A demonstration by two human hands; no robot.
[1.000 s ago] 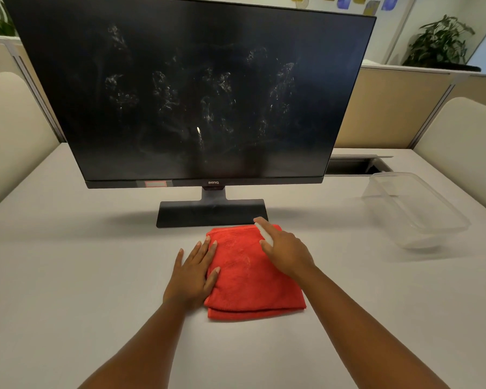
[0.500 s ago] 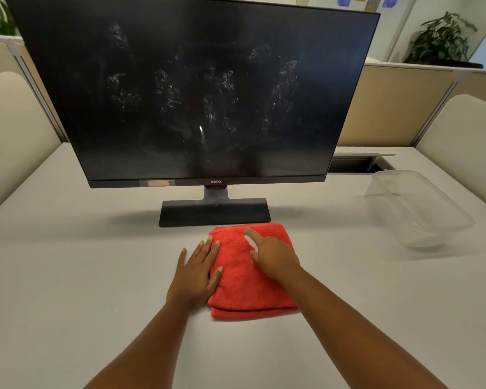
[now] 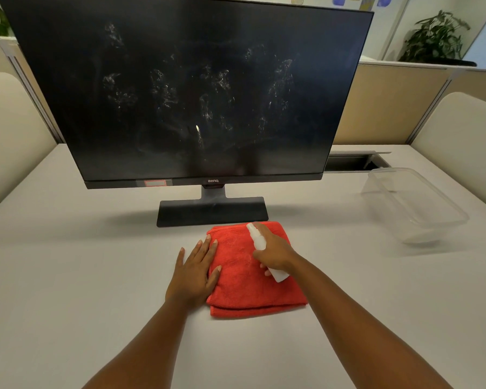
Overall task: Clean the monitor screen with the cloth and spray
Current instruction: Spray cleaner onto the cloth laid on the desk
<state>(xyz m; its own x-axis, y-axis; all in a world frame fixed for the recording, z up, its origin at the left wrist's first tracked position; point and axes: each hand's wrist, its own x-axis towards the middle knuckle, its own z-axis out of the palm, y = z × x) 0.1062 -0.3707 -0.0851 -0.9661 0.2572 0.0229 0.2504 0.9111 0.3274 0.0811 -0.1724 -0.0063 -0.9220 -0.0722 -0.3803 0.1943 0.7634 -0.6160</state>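
The monitor (image 3: 191, 91) stands upright on its dark stand (image 3: 212, 210) at the far middle of the grey table (image 3: 68, 276). Its screen is black and unlit, marked across the centre with pale smudges and one short bright streak low in the middle. The red cloth (image 3: 250, 287) lies folded flat on the table, just in front of the stand, its doubled edges showing along the near side. The left hand (image 3: 194, 273) rests flat and open, fingers spread, palm on the table, with the thumb and fingertips overlapping the cloth's left edge. The right hand (image 3: 274, 252) is closed around a small white spray bottle (image 3: 257, 238), held above the cloth with its nozzle pointing away toward the monitor. A clear plastic container (image 3: 413, 206) sits on the table to the right, well apart from the cloth.
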